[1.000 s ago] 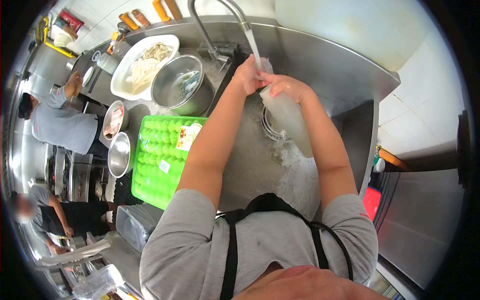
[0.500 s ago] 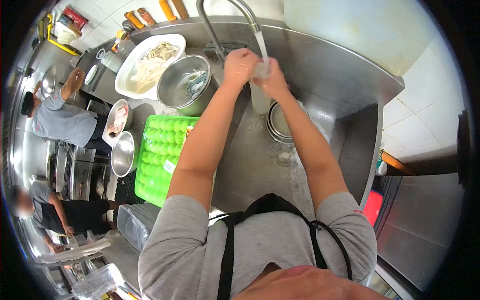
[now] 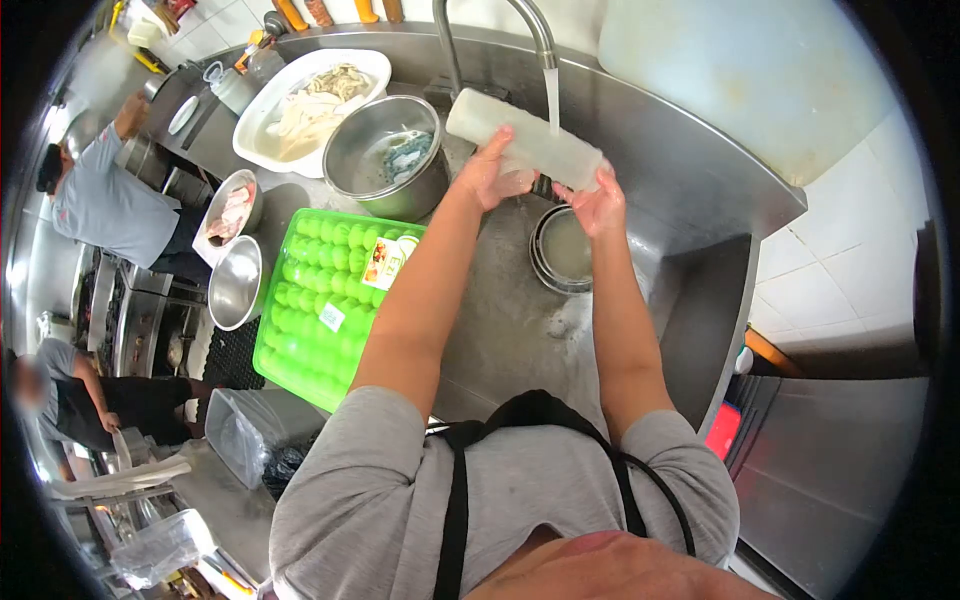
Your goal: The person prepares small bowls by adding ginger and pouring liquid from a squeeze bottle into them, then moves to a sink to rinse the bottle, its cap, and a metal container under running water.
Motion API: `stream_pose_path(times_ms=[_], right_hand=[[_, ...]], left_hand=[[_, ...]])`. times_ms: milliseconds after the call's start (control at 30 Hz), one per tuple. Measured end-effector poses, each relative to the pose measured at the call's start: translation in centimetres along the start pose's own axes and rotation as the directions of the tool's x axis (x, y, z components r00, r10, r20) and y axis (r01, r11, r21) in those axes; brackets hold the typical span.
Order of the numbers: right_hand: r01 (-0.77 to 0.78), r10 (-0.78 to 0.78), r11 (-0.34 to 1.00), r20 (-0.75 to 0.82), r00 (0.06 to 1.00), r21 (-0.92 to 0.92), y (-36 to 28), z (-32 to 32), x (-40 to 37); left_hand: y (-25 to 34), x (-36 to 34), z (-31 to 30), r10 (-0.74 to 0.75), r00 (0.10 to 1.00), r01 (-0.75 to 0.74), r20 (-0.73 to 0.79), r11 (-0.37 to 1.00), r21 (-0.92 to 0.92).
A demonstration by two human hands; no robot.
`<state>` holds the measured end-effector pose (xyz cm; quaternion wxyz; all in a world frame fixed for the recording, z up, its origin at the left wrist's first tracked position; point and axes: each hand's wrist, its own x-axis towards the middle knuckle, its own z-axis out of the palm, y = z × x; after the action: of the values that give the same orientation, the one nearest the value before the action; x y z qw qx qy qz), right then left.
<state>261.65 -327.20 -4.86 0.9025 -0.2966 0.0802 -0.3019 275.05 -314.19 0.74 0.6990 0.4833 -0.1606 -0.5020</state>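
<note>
A whitish translucent cylindrical container [image 3: 520,138] lies tilted between my hands, under the stream from the curved faucet [image 3: 545,55]. My left hand [image 3: 490,172] grips its underside near the left end, fingers wrapped against it. At the lower right end, my right hand [image 3: 598,203] holds the container with its fingers curled. A small dark part shows between my hands, just below the container. Beneath them in the metal sink [image 3: 500,330] sit nested round metal bowls [image 3: 568,248] with cloudy liquid.
Left of the sink stand a metal pot [image 3: 350,160] with a bluish scrubber, a white basin [image 3: 270,125] with pale food, a green egg tray [image 3: 320,290] and an empty steel bowl [image 3: 238,285]. Two people stand at the far left.
The container has gone from upright to tilted sideways across the water stream. My hands have moved apart, my right hand lower and to the right. The view has shifted slightly.
</note>
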Motion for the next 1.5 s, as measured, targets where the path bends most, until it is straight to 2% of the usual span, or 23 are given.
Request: stream_pose_path(times_ms=[100,200,233,267,300,367,400,433,500,567,667,767,833,867,900,967,1033,1133,1267,1300,1367,1467,1500], right_hand=[[-0.264,0.254,0.963,-0.141,0.957,-0.056,0.5,-1.4,1.2],[-0.453,0.462,0.886,-0.258,0.848,0.098,1.3,-1.4,2.3],[-0.477,0.509,0.861,-0.306,0.804,0.178,1.3,-0.7,2.6],[-0.495,0.557,0.83,-0.346,0.755,0.257,1.4,0.0,2.7],[-0.429,0.463,0.883,-0.192,0.866,0.191,1.4,0.6,2.6],[-0.369,0.384,0.92,-0.111,0.917,0.136,1.0,0.4,3.4],[-0.372,0.372,0.928,-0.102,0.923,0.025,0.2,0.8,3.3],[-0.384,0.38,0.921,-0.061,0.923,-0.072,-0.7,1.1,4.0],[-0.308,0.291,0.931,-0.11,0.95,-0.198,-1.4,1.7,5.0],[-0.218,0.214,0.913,-0.049,0.975,-0.344,-2.5,3.0,4.7],[0.047,-0.01,0.7,0.056,0.998,-0.712,-2.9,6.2,3.5],[0.254,-0.14,0.553,0.212,0.967,-0.793,-3.8,7.9,3.9],[0.426,-0.172,0.27,0.393,0.904,-0.863,-3.3,8.5,3.5],[0.501,-0.169,0.12,0.48,0.861,-0.857,-3.0,8.8,3.4],[0.681,-0.211,-0.098,0.684,0.698,-0.725,-2.3,8.6,3.9],[0.69,0.0,-0.426,0.763,0.647,-0.585,-3.5,10.4,4.0],[0.64,0.201,-0.638,0.709,0.675,-0.428,-4.1,11.7,4.2],[0.518,0.374,-0.821,0.458,0.806,-0.24,-4.2,12.9,3.8],[0.521,0.49,-0.851,0.254,0.834,-0.064,-4.0,14.6,2.7],[0.51,0.486,-0.86,0.275,0.829,-0.02,-3.9,14.8,2.2],[0.492,0.492,-0.87,0.007,0.87,0.006,-4.3,16.5,1.0],[0.361,0.364,-0.93,-0.313,0.877,-0.069,-4.9,17.5,0.8],[0.286,0.304,-0.952,-0.407,0.862,-0.105,-5.3,17.3,0.9]], left_hand=[[2.1,-1.2,3.3,0.117,0.973,-0.04,-0.199,0.934,0.355],[1.1,0.3,3.8,0.39,0.92,-0.351,0.041,0.773,0.528],[1.1,0.7,3.9,0.39,0.921,-0.252,-0.02,0.632,0.733],[0.4,0.5,4.1,0.464,0.885,-0.304,0.034,0.521,0.797],[-1.0,-0.2,4.3,0.533,0.841,-0.349,0.097,0.396,0.85],[-2.9,-3.0,4.8,0.674,0.675,-0.502,0.3,0.123,0.856],[-3.8,-4.2,4.1,0.642,0.662,-0.519,0.387,0.021,0.854],[-4.7,-5.1,3.5,0.541,0.779,-0.4,0.317,0.039,0.916],[-4.7,-6.9,3.6,0.243,0.965,-0.097,0.097,-0.011,0.995],[-2.4,-8.8,4.9,-0.117,0.966,0.204,-0.232,-0.209,0.956],[-2.5,-8.8,2.2,-0.012,0.997,0.071,-0.08,-0.351,0.934],[-2.0,-7.1,-0.1,0.15,0.988,-0.023,0.035,-0.087,0.996],[-1.0,-5.8,-0.7,0.145,0.987,0.025,-0.073,0.313,0.949],[0.0,-6.0,-0.2,0.126,0.984,0.045,-0.124,0.495,0.867],[1.2,-6.2,0.6,-0.022,0.965,0.202,-0.261,0.695,0.69],[1.7,-5.3,0.2,-0.141,0.937,0.238,-0.319,0.926,0.292],[1.3,-3.9,-0.5,-0.221,0.927,0.217,-0.303,0.975,-0.048],[-0.5,-0.7,-1.9,-0.332,0.943,0.318,0.012,0.89,-0.326],[-3.1,2.5,1.1,-0.279,0.96,0.224,-0.021,0.813,-0.537],[-3.6,3.2,2.0,-0.212,0.977,0.177,0.003,0.807,-0.563],[-4.4,4.4,3.5,-0.071,0.997,0.079,0.038,0.784,-0.616],[-2.8,4.5,5.3,-0.11,0.971,0.224,0.214,0.739,-0.636],[-2.0,4.2,5.9,-0.206,0.951,0.299,0.229,0.794,-0.529]])
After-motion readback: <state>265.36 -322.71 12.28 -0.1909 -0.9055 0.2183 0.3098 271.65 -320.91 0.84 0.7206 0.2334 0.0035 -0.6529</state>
